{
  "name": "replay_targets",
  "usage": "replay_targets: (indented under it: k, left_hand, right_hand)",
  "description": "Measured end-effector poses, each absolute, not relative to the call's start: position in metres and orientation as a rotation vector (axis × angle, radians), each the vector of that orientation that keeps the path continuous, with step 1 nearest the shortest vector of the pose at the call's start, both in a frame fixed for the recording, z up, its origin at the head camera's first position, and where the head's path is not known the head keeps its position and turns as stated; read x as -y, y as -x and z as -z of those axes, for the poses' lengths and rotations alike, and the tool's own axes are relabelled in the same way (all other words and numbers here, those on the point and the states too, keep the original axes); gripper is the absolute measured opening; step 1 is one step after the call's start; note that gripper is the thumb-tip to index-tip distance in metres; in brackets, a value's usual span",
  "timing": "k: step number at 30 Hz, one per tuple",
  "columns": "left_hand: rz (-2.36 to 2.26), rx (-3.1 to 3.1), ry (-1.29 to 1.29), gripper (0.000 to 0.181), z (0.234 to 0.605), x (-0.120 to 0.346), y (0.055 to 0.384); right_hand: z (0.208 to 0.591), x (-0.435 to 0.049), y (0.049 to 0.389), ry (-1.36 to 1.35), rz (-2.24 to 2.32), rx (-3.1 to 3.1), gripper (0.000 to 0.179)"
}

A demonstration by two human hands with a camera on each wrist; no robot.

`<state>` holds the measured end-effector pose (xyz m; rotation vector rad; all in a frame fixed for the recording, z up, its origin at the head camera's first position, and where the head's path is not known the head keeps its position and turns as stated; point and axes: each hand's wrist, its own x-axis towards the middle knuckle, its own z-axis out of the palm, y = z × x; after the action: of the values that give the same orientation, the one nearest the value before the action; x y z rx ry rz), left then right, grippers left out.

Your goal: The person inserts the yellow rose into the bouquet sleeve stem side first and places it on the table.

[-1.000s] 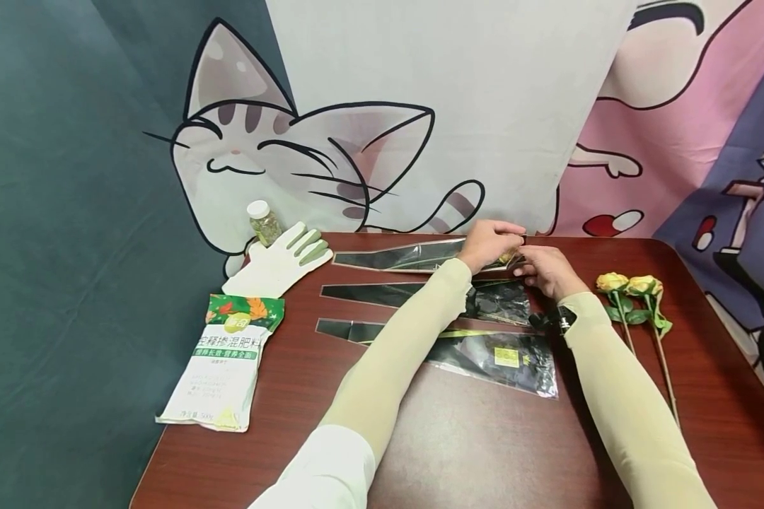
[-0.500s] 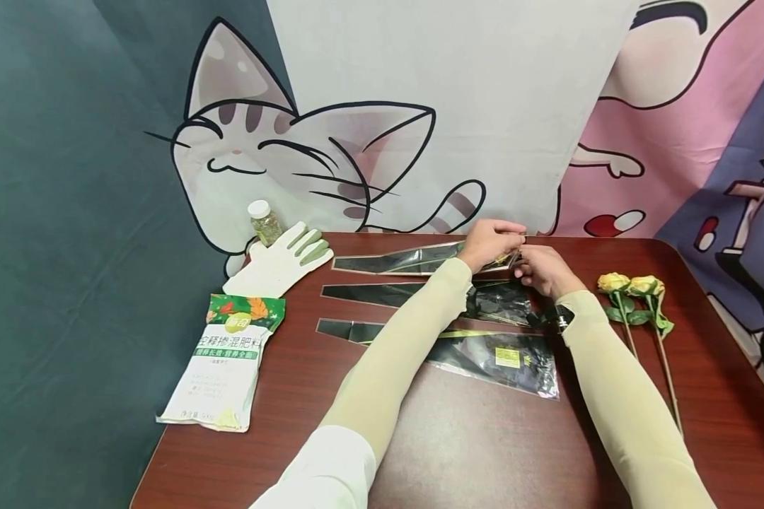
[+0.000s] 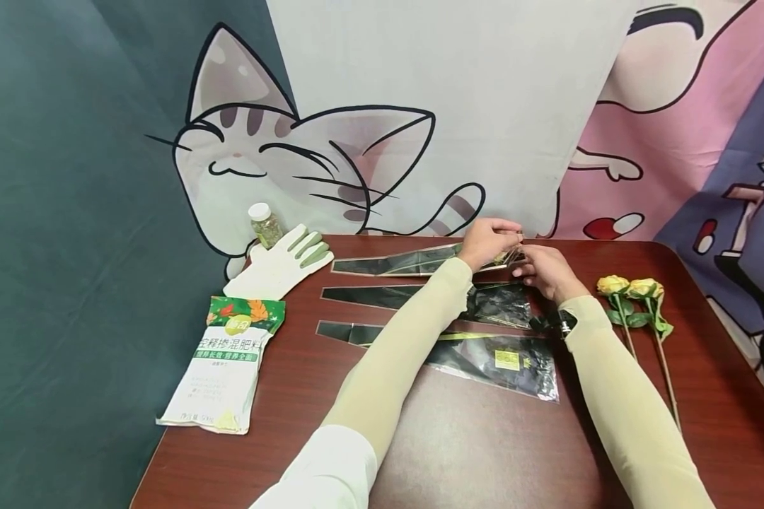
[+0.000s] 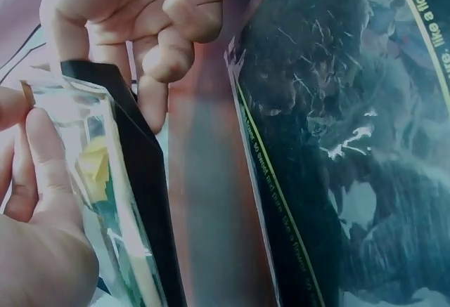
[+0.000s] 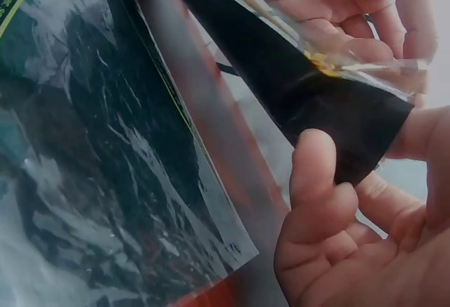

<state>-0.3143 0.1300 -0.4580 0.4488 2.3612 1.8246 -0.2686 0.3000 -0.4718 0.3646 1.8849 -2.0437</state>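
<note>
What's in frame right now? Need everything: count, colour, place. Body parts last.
Held sleeve: 1, black and clear, back of table
Sleeved rose: at least 1, yellow, inside that sleeve
Middle sleeve: 1, black and clear, flat on table
Near sleeve: 1, black and clear with yellow label, flat on table
Loose roses: 2, yellow, right side
Glove: at least 1, white and green, back left
Jar: 1, clear with white lid, behind glove
Bag: 1, white and green, left side
Table: 1, reddish-brown, beneath everything
Printed backdrop: count unclear, mostly white and pink, behind table
Arm covers: 2, pale yellow, both arms
Left hand: 1, bare, at held sleeve's wide end
Right hand: 1, bare, same end
</note>
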Motion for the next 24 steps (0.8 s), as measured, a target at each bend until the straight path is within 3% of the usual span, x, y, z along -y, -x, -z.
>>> replay_targets:
  k: [9, 17, 24]
  left_hand:
    - [-1.659, -2.509, -0.46, 0.017, 0.46, -0.137, 0.315]
    - [-1.631, -2.481, -0.477, 0.016, 0.474, -0.135, 0.317]
    - [-1.554, -2.565, -0.58, 0.021, 0.474, -0.104, 0.327]
  right_hand:
    - [0.458, -0.293, 0.254, -0.273, 2.029, -1.928, 0.021]
    - [0.475, -0.297, 0.263, -0.332, 1.985, -1.961, 0.027]
    - [0.487, -0.303, 0.277, -0.362, 1.764, -2.303, 0.062]
